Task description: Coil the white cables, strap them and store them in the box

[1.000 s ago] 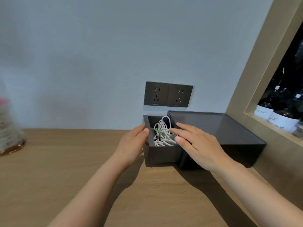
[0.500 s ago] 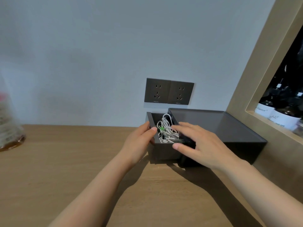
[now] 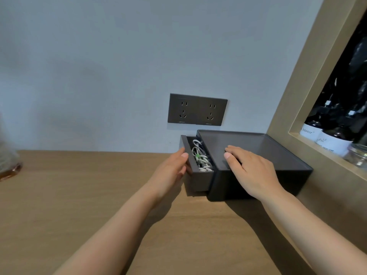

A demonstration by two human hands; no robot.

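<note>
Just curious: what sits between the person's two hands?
In the head view, the part-open drawer holding the white cables lies between the left hand and the right hand, which rests on the box.

The light-brown wood-grain desk (image 3: 79, 195) runs along a pale wall (image 3: 99, 76). At its back right corner stands a dark grey rectangular plastic box (image 3: 268, 143), close against the wall, with its matching drawer (image 3: 198, 182) slid partly out to the left just above the wood. At the desk's far left edge sits a blurred clear glass jar (image 3: 8, 165) with an amber base.
</note>
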